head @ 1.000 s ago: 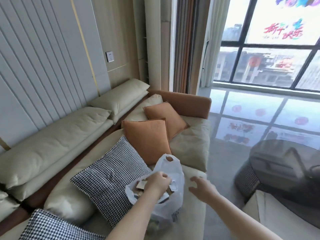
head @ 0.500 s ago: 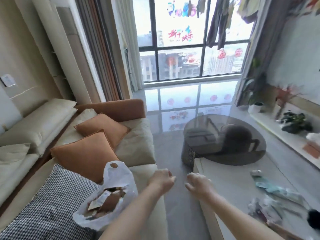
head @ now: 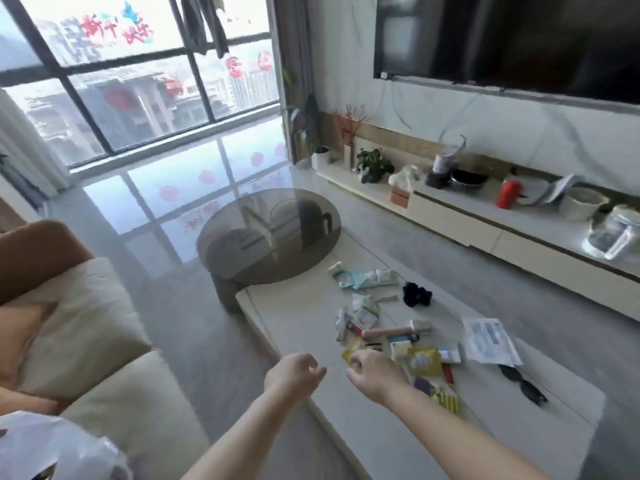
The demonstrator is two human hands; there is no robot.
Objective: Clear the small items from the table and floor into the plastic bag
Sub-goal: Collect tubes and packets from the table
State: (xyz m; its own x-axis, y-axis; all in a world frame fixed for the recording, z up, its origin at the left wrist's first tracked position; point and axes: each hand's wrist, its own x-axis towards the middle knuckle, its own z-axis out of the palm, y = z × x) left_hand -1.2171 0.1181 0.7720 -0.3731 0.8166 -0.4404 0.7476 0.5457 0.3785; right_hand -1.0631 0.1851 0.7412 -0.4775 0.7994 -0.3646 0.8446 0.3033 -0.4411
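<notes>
Several small packets, wrappers and sticks lie scattered on the cream coffee table [head: 287, 317], among them a yellow packet [head: 425, 362], a pink stick [head: 388, 331], a black scrunchie [head: 416, 294] and a white paper sheet [head: 490, 341]. My right hand [head: 375, 374] hovers over the near edge of that pile, fingers loosely curled, holding nothing. My left hand [head: 294, 374] hangs just left of it above the table's front edge, also loosely curled and holding nothing. The white plastic bag [head: 59, 448] sits on the sofa at the bottom left, partly cut off by the frame.
A round smoked-glass table [head: 266, 233] adjoins the coffee table's far end. The beige sofa [head: 114, 382] with an orange cushion is on the left. A low TV cabinet [head: 485, 233] carries plants, jars and a red can. Black sunglasses [head: 523, 384] lie near the table's right edge.
My view has swung right from the sofa and bag to the coffee table. My left hand has left the bag, and both hands have moved over the table toward the scattered items.
</notes>
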